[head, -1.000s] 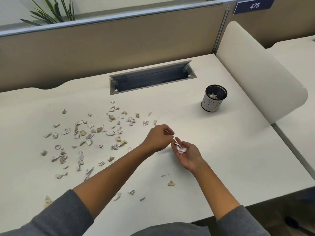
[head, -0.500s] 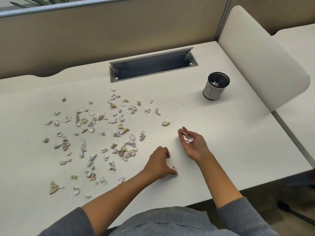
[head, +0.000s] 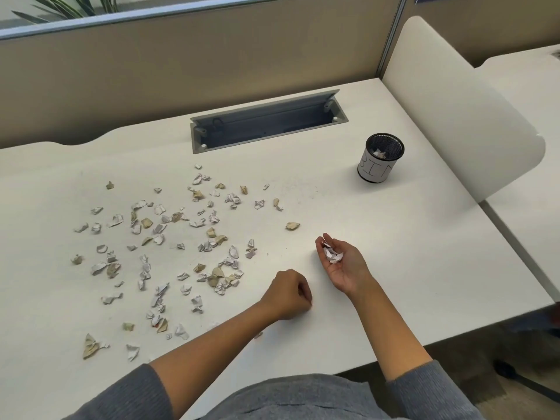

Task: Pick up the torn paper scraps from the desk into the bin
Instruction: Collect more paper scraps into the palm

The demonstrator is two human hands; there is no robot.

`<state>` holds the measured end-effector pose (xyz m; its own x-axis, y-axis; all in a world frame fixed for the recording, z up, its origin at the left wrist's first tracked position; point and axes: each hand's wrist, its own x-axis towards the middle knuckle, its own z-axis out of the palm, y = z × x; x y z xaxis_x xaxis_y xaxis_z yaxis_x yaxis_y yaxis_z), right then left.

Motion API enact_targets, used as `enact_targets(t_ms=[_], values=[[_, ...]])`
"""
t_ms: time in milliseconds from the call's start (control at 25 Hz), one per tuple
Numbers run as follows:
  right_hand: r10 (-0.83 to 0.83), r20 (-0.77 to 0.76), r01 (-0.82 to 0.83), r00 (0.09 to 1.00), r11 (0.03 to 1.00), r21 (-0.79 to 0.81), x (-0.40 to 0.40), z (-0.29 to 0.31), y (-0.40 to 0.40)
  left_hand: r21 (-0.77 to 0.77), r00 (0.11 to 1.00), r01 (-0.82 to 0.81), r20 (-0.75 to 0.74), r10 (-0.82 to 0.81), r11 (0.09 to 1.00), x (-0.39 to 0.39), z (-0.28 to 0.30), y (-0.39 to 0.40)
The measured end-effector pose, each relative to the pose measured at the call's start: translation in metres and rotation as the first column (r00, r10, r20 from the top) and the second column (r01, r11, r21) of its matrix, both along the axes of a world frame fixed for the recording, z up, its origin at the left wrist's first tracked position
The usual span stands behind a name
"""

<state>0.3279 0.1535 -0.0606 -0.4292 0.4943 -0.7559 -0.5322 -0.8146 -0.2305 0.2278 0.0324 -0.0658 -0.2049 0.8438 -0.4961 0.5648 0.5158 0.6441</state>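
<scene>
Several torn paper scraps (head: 214,218), white and tan, lie scattered over the left and middle of the white desk (head: 378,253). One tan scrap (head: 292,225) lies apart, further right. My right hand (head: 344,263) rests palm up on the desk and cups a small pile of white scraps (head: 333,255) in its curled fingers. Near the front edge my left hand (head: 288,295) is curled, fingertips pinched together on the desk; what they pinch is hidden. The bin (head: 378,169), a black mesh cup with a white "BIN" label, stands at the back right with a few scraps inside.
An open grey cable tray (head: 266,124) is sunk into the desk at the back. A rounded white divider panel (head: 454,101) stands along the right edge, with a neighbouring desk (head: 533,189) beyond it. A tan partition (head: 181,71) closes the back.
My left hand left the right palm, came down to the desk near the front edge and closed its fingertips over a small scrap there. The right hand stays cupped.
</scene>
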Motion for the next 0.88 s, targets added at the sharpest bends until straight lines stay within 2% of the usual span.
enact_targets(t_ms=[160,280,440,600,720,800,880], values=[[-0.023,0.012,0.023,1.000,1.000,0.003,0.005,0.002,0.008,0.219,0.968,-0.247,0.019,0.249,0.944,-0.034,0.013,0.032],[-0.012,0.025,0.012,1.000,1.000,0.005,0.006,0.002,0.013,0.285,0.933,-0.353,0.041,0.357,0.891,-0.062,0.018,0.066],[0.004,0.021,-0.004,1.000,1.000,-0.003,0.004,0.003,0.020,0.188,0.946,-0.314,-0.013,0.322,0.930,-0.078,0.010,0.091],[0.005,0.019,-0.005,1.000,1.000,-0.012,0.003,0.002,0.027,0.146,0.938,-0.336,-0.033,0.344,0.930,-0.079,-0.004,0.101],[0.021,0.039,-0.020,0.999,1.000,-0.017,0.001,-0.003,0.033,0.084,0.957,-0.277,-0.060,0.283,0.957,-0.079,0.001,0.109],[0.031,0.050,-0.030,0.998,0.999,-0.017,-0.002,-0.004,0.035,0.044,0.974,-0.224,-0.036,0.225,0.974,-0.071,0.016,0.114],[0.035,0.056,-0.035,0.998,0.999,-0.003,-0.006,-0.002,0.038,0.099,0.984,-0.177,0.038,0.174,0.979,-0.054,0.032,0.120]])
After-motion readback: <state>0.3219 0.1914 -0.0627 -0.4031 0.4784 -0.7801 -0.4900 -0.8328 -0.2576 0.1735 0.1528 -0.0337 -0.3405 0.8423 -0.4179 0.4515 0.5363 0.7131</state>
